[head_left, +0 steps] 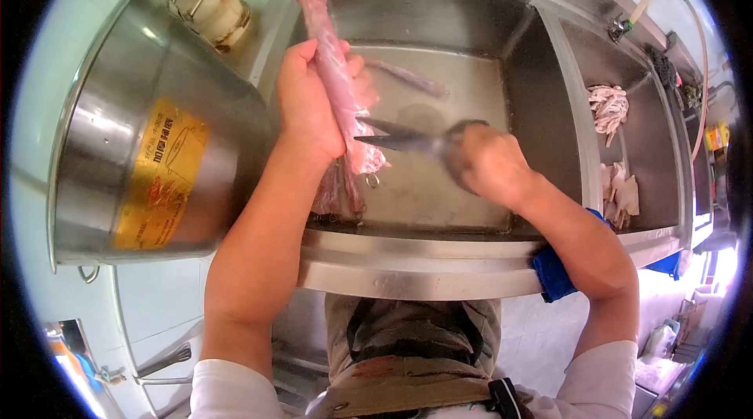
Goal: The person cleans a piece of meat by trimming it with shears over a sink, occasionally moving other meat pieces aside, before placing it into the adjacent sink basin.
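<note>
Left hand grips a long pink strip of meat over the sink; right hand is closed on what look like scissors, blades at the meat.

Left sink basin: floor bare toward back right, open from above. Middle taken up by left grip closed round meat strip raised over basin, and right grip clasping scissors, blades at strip. Second strip lies near back wall. Big steel pot blocks whole left side, close against basin edge. Divider wall bars sideways pass into right basin. Pale pieces lie there in two heaps, bare floor between. Blue cloth sits on front rim under right forearm.
</note>
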Motion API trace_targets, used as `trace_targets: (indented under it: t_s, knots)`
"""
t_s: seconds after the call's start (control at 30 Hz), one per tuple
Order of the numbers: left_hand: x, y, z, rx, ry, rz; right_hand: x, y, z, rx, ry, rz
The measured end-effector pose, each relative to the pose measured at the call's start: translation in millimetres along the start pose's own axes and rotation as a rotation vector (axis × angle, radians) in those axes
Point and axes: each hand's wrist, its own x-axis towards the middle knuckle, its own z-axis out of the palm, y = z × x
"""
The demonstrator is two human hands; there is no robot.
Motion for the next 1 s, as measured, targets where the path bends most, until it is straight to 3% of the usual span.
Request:
trace_targets:
  t_s: [0.27,0.47,0.6,0.7,0.87,1.0]
  knots:
    - [3,0,-13,-0.073,-0.109,-0.055,-1,1,2,-0.053,0.023,-0.01]
    - [4,-1,-10,-0.057,-0.08,-0.048,0,3,7,0.366,-0.003,0.088]
    - [2,-5,-1,-0.015,-0.016,-0.059,6,-5,2,0.294,-0.077,0.126]
    - [-1,-10,1,-0.084,-0.133,-0.094,7,-8,0,0.221,-0.066,0.078]
    - [-2,-11,3,-0.019,-0.122,-0.077,7,-4,2,0.042,0.004,0.046]
    - [0,-11,-6,-0.056,-0.126,-0.083,7,-6,-1,0.021,-0.176,0.091]
